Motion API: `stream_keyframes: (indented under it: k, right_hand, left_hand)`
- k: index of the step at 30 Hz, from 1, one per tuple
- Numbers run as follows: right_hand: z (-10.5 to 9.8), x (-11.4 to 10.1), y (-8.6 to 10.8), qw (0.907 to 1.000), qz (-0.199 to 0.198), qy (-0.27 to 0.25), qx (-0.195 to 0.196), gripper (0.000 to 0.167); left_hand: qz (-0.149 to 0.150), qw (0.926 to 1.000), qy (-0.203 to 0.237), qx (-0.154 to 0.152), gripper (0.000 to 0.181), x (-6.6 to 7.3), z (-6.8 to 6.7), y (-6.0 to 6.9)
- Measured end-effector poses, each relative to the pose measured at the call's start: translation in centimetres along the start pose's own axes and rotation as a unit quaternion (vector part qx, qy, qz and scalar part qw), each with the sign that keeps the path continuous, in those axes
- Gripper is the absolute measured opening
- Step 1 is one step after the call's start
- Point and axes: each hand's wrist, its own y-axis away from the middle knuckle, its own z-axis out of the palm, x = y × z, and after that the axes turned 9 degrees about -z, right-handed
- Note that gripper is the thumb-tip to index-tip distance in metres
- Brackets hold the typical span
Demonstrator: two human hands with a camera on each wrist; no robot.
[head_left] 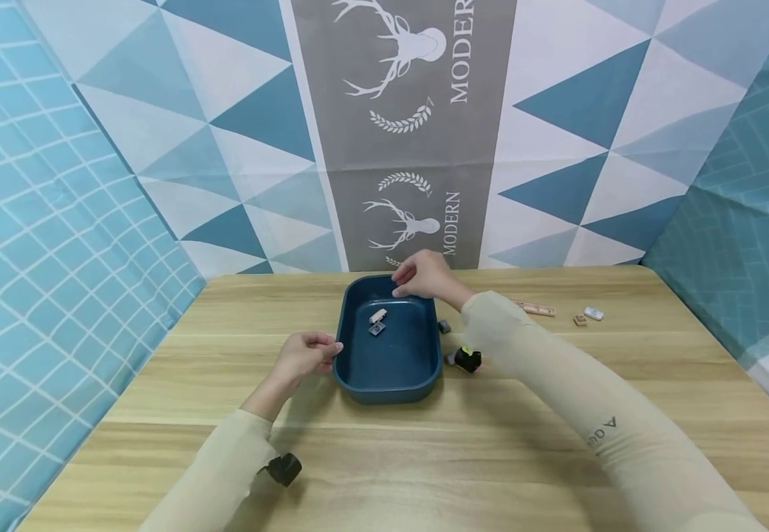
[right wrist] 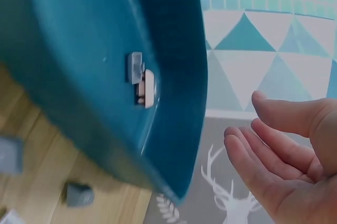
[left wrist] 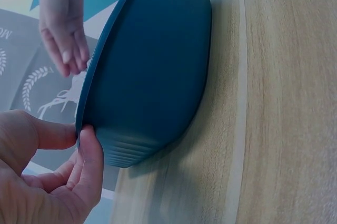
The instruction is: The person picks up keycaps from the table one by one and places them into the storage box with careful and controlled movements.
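A dark blue bin stands on the table, with a pale piece and a grey piece lying inside it, touching in the right wrist view. My left hand pinches the bin's left rim between thumb and fingers, as the left wrist view confirms. Above the far right part of the bin, my right hand hangs with fingers loosely bent and apart from the thumb. Nothing shows between the fingers of the right hand in the right wrist view.
Right of the bin lie a small grey piece and, by the right sleeve, a black object. Farther right are a flat wooden piece, a small brown block and a white piece. A patterned cloth hangs behind the table.
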Motion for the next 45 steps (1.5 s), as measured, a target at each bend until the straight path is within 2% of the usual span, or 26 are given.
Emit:
stream_keyframes:
  k: [9,17,21,27,34,45]
  right_hand:
    - [-1.9,3.2,3.1,0.9998,0.017,0.014,0.001,0.026]
    - [-3.3,6.1,5.9,0.9999,-0.011,0.012,0.005,0.026]
    - [-4.3,7.6,7.3,0.9999,-0.008,0.004,0.013,0.027]
    - [-5.3,9.8,9.8,0.9996,0.019,-0.014,0.015,0.027]
    - [-7.0,12.8,12.8,0.9984,0.040,0.013,0.038,0.027]
    - [-10.1,16.1,15.7,0.9929,0.106,0.023,0.048,0.040]
  left_hand:
    - [-0.003,1.0000,-0.006,-0.002,0.023,-0.1,0.0,0.2]
    - [0.001,0.9999,-0.013,0.001,0.025,-0.1,-0.5,0.3]
    - [0.002,0.9999,-0.010,-0.003,0.025,0.1,-0.5,0.0]
    - [0.000,1.0000,-0.001,-0.006,0.024,0.0,-0.1,-0.1]
    - [0.001,1.0000,0.003,-0.009,0.024,0.1,-0.1,0.0]
    - [0.000,1.0000,0.003,-0.004,0.022,0.0,0.1,0.0]
